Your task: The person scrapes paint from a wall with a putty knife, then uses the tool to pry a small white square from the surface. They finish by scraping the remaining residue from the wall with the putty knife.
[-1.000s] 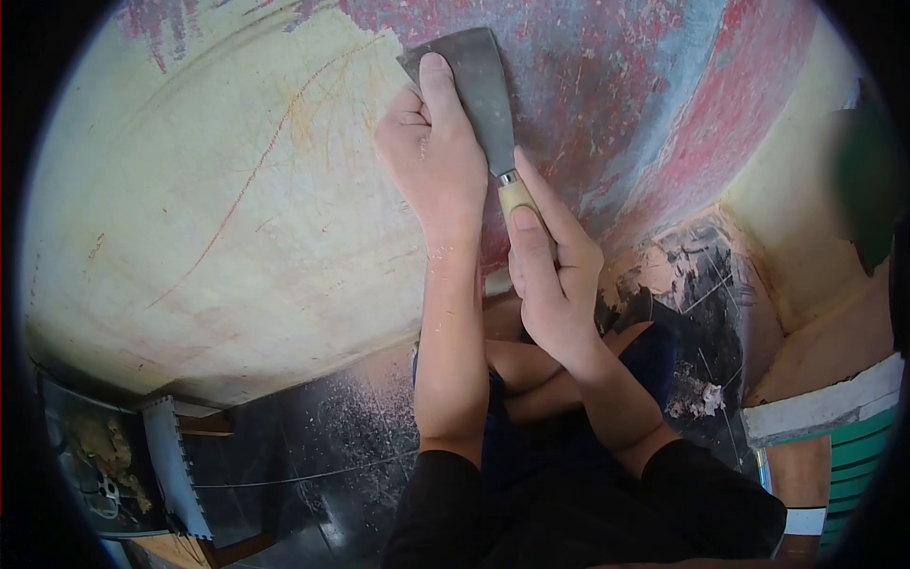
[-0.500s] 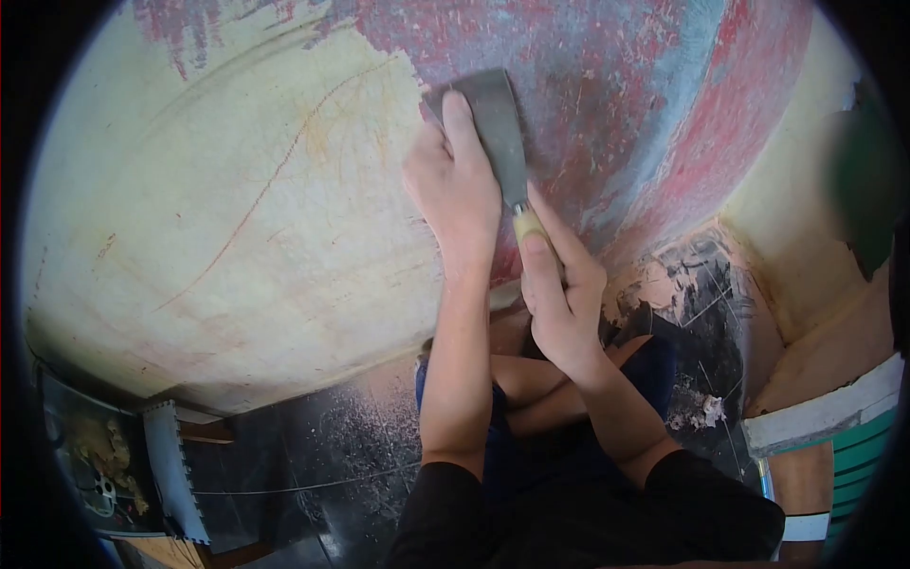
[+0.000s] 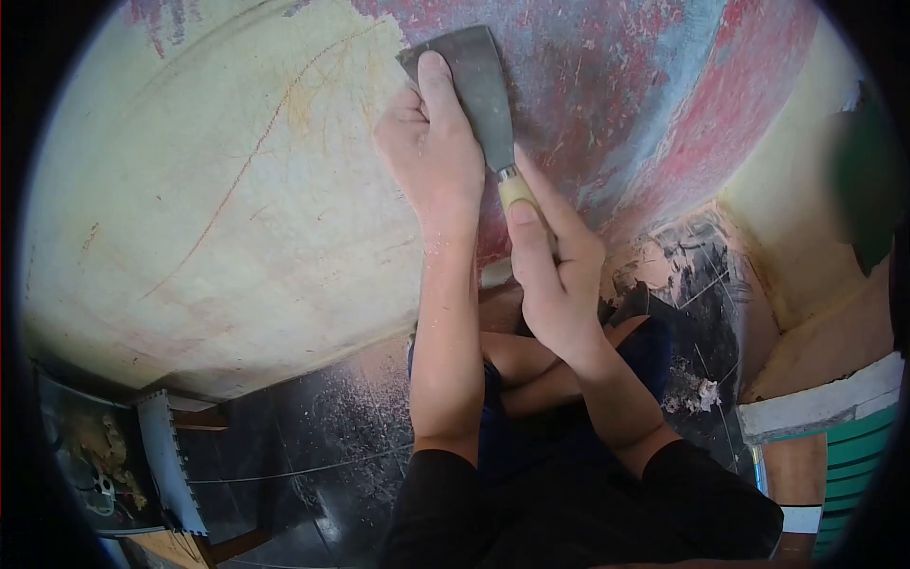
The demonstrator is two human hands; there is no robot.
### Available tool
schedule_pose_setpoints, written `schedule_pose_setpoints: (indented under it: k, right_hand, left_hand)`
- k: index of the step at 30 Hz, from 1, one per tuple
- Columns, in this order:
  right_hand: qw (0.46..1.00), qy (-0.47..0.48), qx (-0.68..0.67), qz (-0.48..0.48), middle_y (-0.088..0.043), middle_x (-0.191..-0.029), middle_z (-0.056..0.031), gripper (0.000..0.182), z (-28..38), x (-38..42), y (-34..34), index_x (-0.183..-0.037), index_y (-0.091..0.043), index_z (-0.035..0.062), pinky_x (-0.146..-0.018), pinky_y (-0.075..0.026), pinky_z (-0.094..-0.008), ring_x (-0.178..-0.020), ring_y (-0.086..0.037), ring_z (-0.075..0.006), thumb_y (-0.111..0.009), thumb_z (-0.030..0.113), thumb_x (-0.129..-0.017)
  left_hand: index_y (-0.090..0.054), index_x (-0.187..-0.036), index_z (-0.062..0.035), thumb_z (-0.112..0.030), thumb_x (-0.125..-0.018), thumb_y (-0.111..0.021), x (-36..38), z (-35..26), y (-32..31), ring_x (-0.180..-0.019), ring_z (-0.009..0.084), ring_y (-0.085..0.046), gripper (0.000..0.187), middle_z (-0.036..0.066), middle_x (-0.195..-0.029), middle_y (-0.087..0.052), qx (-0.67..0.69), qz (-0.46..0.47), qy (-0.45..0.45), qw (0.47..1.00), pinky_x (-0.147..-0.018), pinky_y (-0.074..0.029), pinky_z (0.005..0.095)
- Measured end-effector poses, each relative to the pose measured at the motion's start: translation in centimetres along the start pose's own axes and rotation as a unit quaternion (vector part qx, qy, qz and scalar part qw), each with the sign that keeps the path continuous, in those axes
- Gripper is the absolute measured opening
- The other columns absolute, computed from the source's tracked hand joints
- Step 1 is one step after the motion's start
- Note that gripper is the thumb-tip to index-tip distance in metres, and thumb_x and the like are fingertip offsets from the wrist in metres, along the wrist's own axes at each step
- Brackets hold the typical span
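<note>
A wide metal scraper [image 3: 482, 100] lies against the wall where bare cream surface [image 3: 218, 180] meets worn red, purple and blue paint [image 3: 607, 85]. My right hand [image 3: 559, 256] is closed around its pale wooden handle, with the thumb on top. On the blade's left part presses the thumb of my left hand [image 3: 436, 156]; that hand's other fingers are curled, partly hidden at the blade's edge. Small pale flakes dot my left wrist.
Paint dust and flakes lie on the dark tiled floor [image 3: 351, 427]. My crossed legs are below my arms. At lower left are a dark panel [image 3: 90, 455] and a light board [image 3: 171, 465]. A pale ledge [image 3: 820, 403] with green slats [image 3: 858, 474] stands at right.
Both hands and the scraper have moved up and slightly left along the wall. The grip on the handle and the left thumb on the blade remain.
</note>
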State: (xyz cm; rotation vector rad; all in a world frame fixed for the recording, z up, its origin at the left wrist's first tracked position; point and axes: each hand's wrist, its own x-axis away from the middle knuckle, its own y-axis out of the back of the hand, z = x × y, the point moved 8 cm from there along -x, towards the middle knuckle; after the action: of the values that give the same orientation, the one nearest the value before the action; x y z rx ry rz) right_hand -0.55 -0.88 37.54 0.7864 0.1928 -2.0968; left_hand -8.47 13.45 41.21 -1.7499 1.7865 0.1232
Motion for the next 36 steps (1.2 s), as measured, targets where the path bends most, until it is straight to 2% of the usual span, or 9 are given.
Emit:
schedule_pose_setpoints:
  k: [4,6,11,20,24,27,30,32,36]
  right_hand:
    - [0.998,0.055,0.015,-0.009,-0.068,-0.11,-0.0029,0.044,-0.4,1.0,-0.2,-0.15,-0.052,-0.0038,-0.066,-0.044,-0.0183,-0.071,-0.048,-0.0017,-0.051,0.012,-0.109]
    - [0.999,-0.026,0.016,0.011,-0.073,-0.121,-0.0233,0.045,-1.0,1.1,-0.2,-0.15,-0.052,-0.0021,-0.088,-0.053,-0.0315,-0.101,-0.069,-0.0169,-0.054,0.015,-0.108]
    - [1.0,-0.002,-0.02,0.008,-0.072,-0.12,-0.0246,0.046,-0.9,0.9,-0.3,-0.15,-0.051,-0.0039,-0.088,-0.054,-0.0326,-0.1,-0.071,-0.02,-0.054,0.014,-0.108]
    - [1.0,0.011,0.005,0.012,-0.069,-0.129,-0.0261,0.045,-0.4,0.4,-0.4,-0.15,-0.052,-0.0021,-0.099,-0.052,-0.0344,-0.121,-0.068,-0.026,-0.054,0.014,-0.108]
    - [1.0,0.014,0.007,0.023,-0.071,-0.127,-0.0247,0.045,-2.0,1.5,-0.2,-0.15,-0.052,-0.0016,-0.097,-0.053,-0.0349,-0.116,-0.069,-0.0233,-0.054,0.015,-0.108]
    - [0.999,0.003,0.022,0.033,-0.074,-0.115,-0.0237,0.046,-2.8,1.4,-0.3,-0.151,-0.052,-0.0004,-0.088,-0.055,-0.0336,-0.101,-0.071,-0.0196,-0.055,0.016,-0.108]
    - [0.995,0.09,0.051,0.001,-0.074,-0.095,-0.0186,0.047,0.0,-0.5,-0.7,-0.151,-0.051,0.0,-0.071,-0.053,-0.0303,-0.076,-0.067,-0.0141,-0.055,0.014,-0.107]
    - [0.998,0.058,0.027,0.009,-0.074,-0.096,-0.0182,0.046,0.8,-0.8,-0.6,-0.151,-0.051,-0.0002,-0.072,-0.053,-0.03,-0.077,-0.067,-0.0138,-0.055,0.013,-0.106]
    - [0.999,0.029,0.012,0.021,-0.075,-0.101,-0.0194,0.046,-0.3,0.8,-0.6,-0.15,-0.052,-0.0003,-0.074,-0.054,-0.0299,-0.077,-0.068,-0.0156,-0.055,0.013,-0.107]
  left_hand:
    - [-0.062,-0.068,0.0,-0.035,-0.106,-0.061,1.2,1.2,0.9,-0.06,0.0044,-0.042,0.052,-0.003,-0.064,-0.054,-0.031,-0.016,0.009,0.999,-0.053,-0.034,0.0271]
    - [-0.065,-0.071,0.0004,-0.035,-0.106,-0.061,0.1,0.9,0.9,-0.06,0.004,-0.043,0.05,-0.003,-0.065,-0.055,-0.04,-0.013,-0.005,0.999,-0.053,-0.034,0.0265]
    - [-0.059,-0.067,0.0023,-0.034,-0.108,-0.058,0.4,0.3,0.4,-0.06,0.0065,-0.043,0.055,0.0,-0.058,-0.051,0.03,0.007,-0.012,0.999,-0.053,-0.037,0.0326]
    - [-0.068,-0.076,0.0015,-0.034,-0.107,-0.061,0.6,0.2,0.8,-0.061,0.0035,-0.046,0.048,-0.003,-0.067,-0.059,-0.002,0.0,-0.003,1.0,-0.056,-0.036,0.024]
    - [-0.067,-0.074,0.0012,-0.035,-0.107,-0.06,1.6,1.9,1.1,-0.063,0.0035,-0.045,0.049,-0.003,-0.065,-0.057,-0.004,-0.013,0.011,1.0,-0.056,-0.035,0.0253]
    - [-0.067,-0.073,0.0019,-0.033,-0.106,-0.059,1.2,1.8,1.6,-0.063,0.0035,-0.045,0.049,-0.002,-0.064,-0.055,-0.04,-0.031,0.013,0.999,-0.056,-0.035,0.026]
    - [-0.067,-0.073,0.0028,-0.031,-0.106,-0.06,-0.1,-0.5,1.3,-0.063,0.0029,-0.045,0.048,-0.002,-0.064,-0.056,-0.12,-0.031,-0.062,0.99,-0.056,-0.035,0.0251]
    - [-0.063,-0.071,0.0044,-0.032,-0.105,-0.059,-1.3,-2.0,0.6,-0.064,0.0056,-0.045,0.05,0.0,-0.063,-0.054,0.016,-0.009,-0.022,1.0,-0.057,-0.036,0.0283]
    - [-0.062,-0.071,0.0028,-0.033,-0.105,-0.059,0.3,-0.9,1.7,-0.063,0.0056,-0.045,0.049,0.0,-0.063,-0.054,-0.084,-0.013,-0.041,0.996,-0.056,-0.037,0.0287]
